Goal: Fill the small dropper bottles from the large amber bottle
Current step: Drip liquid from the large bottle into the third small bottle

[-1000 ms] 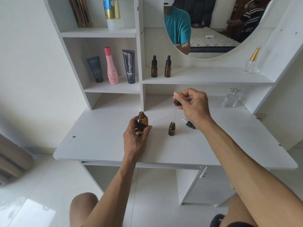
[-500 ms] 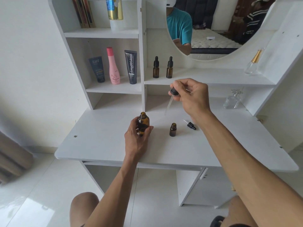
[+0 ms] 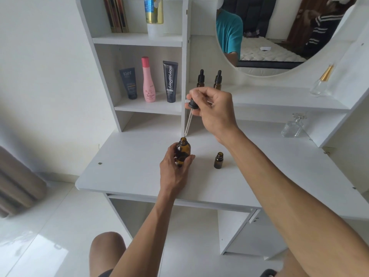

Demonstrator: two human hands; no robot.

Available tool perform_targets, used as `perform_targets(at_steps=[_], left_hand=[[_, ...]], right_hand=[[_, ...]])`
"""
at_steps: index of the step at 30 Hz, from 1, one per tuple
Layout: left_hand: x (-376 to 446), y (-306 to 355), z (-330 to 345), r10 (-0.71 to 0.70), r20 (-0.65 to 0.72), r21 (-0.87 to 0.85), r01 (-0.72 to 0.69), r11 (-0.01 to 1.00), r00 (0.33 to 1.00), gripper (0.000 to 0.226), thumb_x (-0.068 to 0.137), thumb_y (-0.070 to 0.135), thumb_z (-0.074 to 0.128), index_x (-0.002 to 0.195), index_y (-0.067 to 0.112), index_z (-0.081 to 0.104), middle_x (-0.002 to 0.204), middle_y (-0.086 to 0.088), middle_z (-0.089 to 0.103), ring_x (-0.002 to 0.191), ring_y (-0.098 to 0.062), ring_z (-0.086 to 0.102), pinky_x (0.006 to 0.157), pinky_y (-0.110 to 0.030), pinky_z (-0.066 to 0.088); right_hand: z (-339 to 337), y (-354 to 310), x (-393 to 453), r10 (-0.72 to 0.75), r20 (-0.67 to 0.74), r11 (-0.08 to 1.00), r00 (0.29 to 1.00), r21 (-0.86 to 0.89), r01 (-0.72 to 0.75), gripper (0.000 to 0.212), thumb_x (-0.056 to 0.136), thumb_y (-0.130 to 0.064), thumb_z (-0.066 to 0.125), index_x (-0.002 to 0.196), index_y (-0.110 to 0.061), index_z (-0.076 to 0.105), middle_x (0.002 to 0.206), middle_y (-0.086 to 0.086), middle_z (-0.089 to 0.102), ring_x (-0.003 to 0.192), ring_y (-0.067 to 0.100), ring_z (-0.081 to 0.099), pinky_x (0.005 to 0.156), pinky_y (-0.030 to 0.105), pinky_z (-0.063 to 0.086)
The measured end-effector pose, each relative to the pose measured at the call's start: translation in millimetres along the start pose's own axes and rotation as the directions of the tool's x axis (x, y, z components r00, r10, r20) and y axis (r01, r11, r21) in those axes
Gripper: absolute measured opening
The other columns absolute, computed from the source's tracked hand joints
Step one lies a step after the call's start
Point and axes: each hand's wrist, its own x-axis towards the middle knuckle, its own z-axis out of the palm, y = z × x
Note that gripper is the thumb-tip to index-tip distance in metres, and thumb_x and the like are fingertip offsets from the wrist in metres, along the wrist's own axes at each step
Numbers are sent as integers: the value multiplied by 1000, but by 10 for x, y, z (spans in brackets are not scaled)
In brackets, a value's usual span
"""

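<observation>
the right hand (image 3: 214, 111) swings left across the desk, carrying the dropper (image 3: 189, 118) from over by the small bottle until its glass tip hangs just above the mouth of the large amber bottle (image 3: 182, 151). the tip is not in yet, just poised over the opening. thumb and fingertips pinch the black cap of the dropper, the other fingers curled in behind it. whether the bulb is being squeezed, i cannot tell.

the left hand (image 3: 175, 170) grips the large amber bottle, fingers and thumb wrapped around its body, holding it upright on the white desk (image 3: 127, 172). to the right of that bottle, a little apart, stands the small bottle (image 3: 218, 160), open and uncapped, waiting. behind the large amber bottle, up on the shelf, two capped dropper bottles (image 3: 200, 78) stand side by side.

now the risk. the neck is narrow and the glass tube comes in at a slant, so a slightly off line would knock the tip on the rim or slide down the outside. later, carrying a loaded dropper across to the small bottle could drip on the desk, and that light, unheld bottle may tip if nudged.
</observation>
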Motion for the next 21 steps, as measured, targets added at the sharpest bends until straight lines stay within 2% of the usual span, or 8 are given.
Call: perform_targets(at_steps=[2, 6, 9, 16, 21], left_hand=[[-1, 2, -5, 0, -2, -1, 0, 1000, 1000, 41, 84, 26, 76, 120, 26, 57, 97, 12, 68, 90, 10, 60, 74, -17, 53], [1, -1, -6, -8, 0, -10, 8, 1000, 1000, 39, 84, 26, 76, 116, 31, 56, 95, 16, 67, 90, 10, 60, 78, -30, 57], [-2, 15, -10, -4, 2, -2, 4, 1000, 1000, 39, 84, 26, 76, 117, 31, 56, 94, 19, 66, 90, 12, 59, 80, -31, 57], [0, 17, -10, -1, -1, 9, 1, 1000, 1000, 40, 84, 26, 76, 119, 29, 56, 93, 19, 65, 90, 12, 59, 81, -32, 56], [1, 12, -8, -1, -4, 7, 1, 1000, 1000, 41, 84, 28, 76, 119, 29, 55, 94, 18, 66, 90, 10, 60, 81, -36, 57]], right_hand=[[25, 27, 15, -8, 10, 1000, 1000, -28, 9, 21, 99, -18, 61, 102, -1, 72, 93, 6, 74, 82, 17, 75, 68, 24, 59], [52, 77, 33, -18, 31, 998, 999, -67, 20, 21, 99, -20, 61, 101, -1, 72, 92, 6, 74, 82, 16, 76, 70, 28, 62], [80, 111, 40, -3, 39, 998, 999, -66, 6, 21, 98, -19, 62, 102, -2, 72, 94, 8, 75, 81, 16, 76, 71, 31, 62], [103, 174, 8, 23, 57, 997, 998, -72, -19, 21, 97, -19, 64, 102, -1, 72, 91, 8, 75, 80, 15, 76, 68, 26, 61], [121, 321, -21, 26, 78, 988, 997, -155, -14, 16, 95, -24, 67, 94, -10, 74, 89, 6, 77, 80, 13, 75, 67, 20, 55]])
